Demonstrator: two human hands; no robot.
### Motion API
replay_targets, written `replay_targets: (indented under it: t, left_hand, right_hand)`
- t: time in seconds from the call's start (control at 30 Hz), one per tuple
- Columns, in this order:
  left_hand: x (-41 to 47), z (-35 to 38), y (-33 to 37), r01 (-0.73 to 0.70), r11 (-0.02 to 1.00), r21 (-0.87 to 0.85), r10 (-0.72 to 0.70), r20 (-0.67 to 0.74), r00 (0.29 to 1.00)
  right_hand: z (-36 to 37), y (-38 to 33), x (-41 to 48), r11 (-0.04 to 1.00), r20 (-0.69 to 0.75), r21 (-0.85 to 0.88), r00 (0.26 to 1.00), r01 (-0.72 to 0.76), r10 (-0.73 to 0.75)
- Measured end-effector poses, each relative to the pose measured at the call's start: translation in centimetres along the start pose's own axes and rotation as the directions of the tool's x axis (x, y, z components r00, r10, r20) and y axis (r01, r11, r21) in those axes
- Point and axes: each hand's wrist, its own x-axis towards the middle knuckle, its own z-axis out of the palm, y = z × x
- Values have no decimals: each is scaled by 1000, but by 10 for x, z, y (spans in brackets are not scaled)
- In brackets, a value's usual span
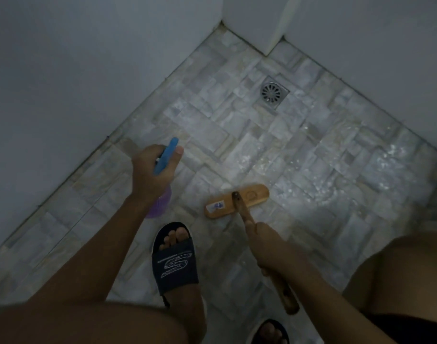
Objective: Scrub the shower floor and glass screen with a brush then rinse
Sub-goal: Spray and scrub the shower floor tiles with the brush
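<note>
Left hand fingers wrapped tight on a spray bottle with blue trigger head and translucent purple body, thumb up along the trigger. Right hand clamped round the dark wooden handle of a long-handled scrub brush with a light wooden oblong head; the handle butt sticks out behind my knuckles.

Brush head sits flat on the pale stone-mosaic shower floor, just beyond my right fingertips. I judge it stiff and light, wood likely slick when wet, so I'd grip mid-handle as now for leverage. Bottle looks light plastic, easy one-handed.

Floor ahead of the fingers shines with white specks, probably wet or foamy, so likely slippery. Round metal drain grate in a square frame lies well beyond the brush. Plain grey walls meet in a corner farther on, closing the left and far sides. Open floor to the right of the brush gives stroke room. Dark blue slide sandal sits between my hands, near the brush head. Glass screen not in view.
</note>
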Motion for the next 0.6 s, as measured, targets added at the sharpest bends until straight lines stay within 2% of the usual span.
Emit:
replay_targets:
  t: [0.13, 0.27, 0.4, 0.5, 0.6]
  left_hand:
    - [-5, 26, 6, 17, 999, 29, -19, 72, 997]
    - [-7, 35, 6, 24, 998, 51, -27, 61, 998]
    - [-9, 35, 4, 103, 995, -13, -103, 1, 995]
    - [-8, 32, -2, 116, 992, -42, -117, -36, 992]
    - [-6, 29, -7, 110, 993, -30, -111, -41, 993]
  right_hand:
    - [1, -36, 40, 990, -108, 87, 989, 113, -103]
    - [-18, -81, 68, 951, -72, 288, 993, 109, -92]
    - [0, -37, 46, 977, -83, 195, 994, 92, -77]
    - [17, 1, 18, 989, -28, 141, 999, 36, -32]
    - [11, -12, 23, 994, -22, 95, 998, 58, -56]
